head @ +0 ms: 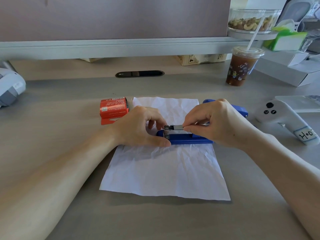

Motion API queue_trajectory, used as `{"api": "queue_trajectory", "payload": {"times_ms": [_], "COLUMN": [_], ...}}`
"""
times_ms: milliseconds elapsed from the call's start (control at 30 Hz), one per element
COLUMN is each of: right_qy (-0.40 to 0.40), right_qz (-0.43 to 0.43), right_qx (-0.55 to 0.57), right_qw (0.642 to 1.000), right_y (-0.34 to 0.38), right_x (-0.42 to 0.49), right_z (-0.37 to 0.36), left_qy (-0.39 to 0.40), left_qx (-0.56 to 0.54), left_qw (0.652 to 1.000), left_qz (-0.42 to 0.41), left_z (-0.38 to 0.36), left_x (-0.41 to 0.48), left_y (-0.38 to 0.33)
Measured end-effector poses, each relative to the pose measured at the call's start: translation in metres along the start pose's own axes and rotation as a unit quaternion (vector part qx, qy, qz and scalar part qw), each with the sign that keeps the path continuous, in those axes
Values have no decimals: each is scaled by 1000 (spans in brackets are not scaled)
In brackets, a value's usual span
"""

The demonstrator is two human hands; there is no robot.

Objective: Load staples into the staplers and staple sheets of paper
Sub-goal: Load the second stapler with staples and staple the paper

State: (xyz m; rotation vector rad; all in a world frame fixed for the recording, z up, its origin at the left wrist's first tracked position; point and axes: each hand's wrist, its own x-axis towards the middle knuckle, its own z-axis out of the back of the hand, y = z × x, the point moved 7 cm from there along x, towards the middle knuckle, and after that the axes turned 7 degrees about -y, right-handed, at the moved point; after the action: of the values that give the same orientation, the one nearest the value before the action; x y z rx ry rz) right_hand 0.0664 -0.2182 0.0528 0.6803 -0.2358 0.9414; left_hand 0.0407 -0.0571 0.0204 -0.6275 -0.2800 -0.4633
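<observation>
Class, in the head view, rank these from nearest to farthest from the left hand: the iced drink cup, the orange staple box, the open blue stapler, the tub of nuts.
1. Open blue stapler, gripped by the left hand.
2. Orange staple box, just left of it.
3. Iced drink cup, back right.
4. Tub of nuts, shelf beyond the cup.

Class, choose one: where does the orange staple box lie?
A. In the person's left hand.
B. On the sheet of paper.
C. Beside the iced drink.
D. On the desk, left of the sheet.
D: the orange staple box lies on the desk, just left of the crumpled sheet of paper and well apart from the iced drink.
</observation>
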Motion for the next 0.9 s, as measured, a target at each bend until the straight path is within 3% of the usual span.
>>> {"api": "queue_trajectory", "payload": {"times_ms": [600,767,900], "right_qy": [110,74,159], "right_qz": [5,-82,-119], "right_qx": [-48,-40,-157], "right_qw": [993,993,967], "right_y": [5,-14,-37], "right_x": [-3,-6,-19], "right_z": [-24,9,21], "left_qy": [4,7,6], "left_qx": [14,8,-19], "left_qw": [1000,999,999], "left_qz": [-15,31,45], "left_z": [0,-1,2], "left_x": [0,0,-2], "left_y": [-2,3,6]}}
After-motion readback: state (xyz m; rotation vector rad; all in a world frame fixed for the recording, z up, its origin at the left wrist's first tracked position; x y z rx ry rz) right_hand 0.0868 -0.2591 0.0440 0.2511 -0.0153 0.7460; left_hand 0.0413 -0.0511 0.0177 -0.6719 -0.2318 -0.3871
